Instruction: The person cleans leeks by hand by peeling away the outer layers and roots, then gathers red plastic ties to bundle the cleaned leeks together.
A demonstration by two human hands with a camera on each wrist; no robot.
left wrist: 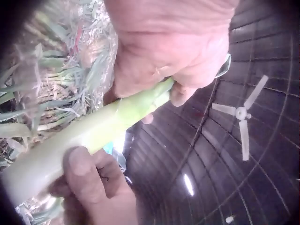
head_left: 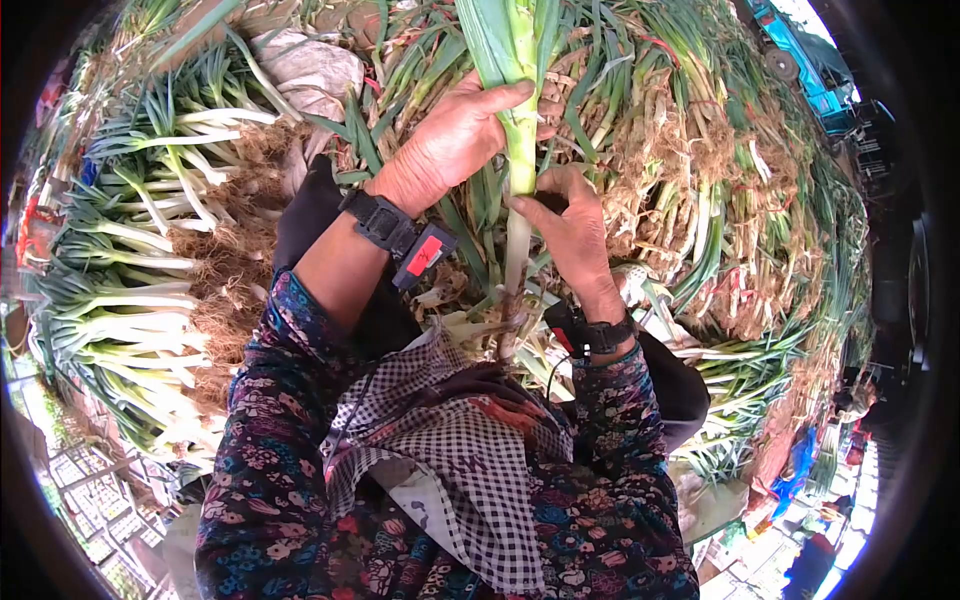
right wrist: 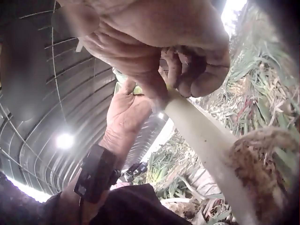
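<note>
While the bare left hand (head_left: 450,145) grips a long green-and-white leek (head_left: 517,240) near its leaves — likely to steady it — I see the bare right hand (head_left: 577,230) pinch the stalk lower down, its brownish end near a black-and-white checked cloth (head_left: 465,445).

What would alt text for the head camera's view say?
The left hand grips a leek by its green upper part while the right hand pinches it lower down. Rooted leeks lie in a row on the left; a heap of more plants fills the right.
</note>
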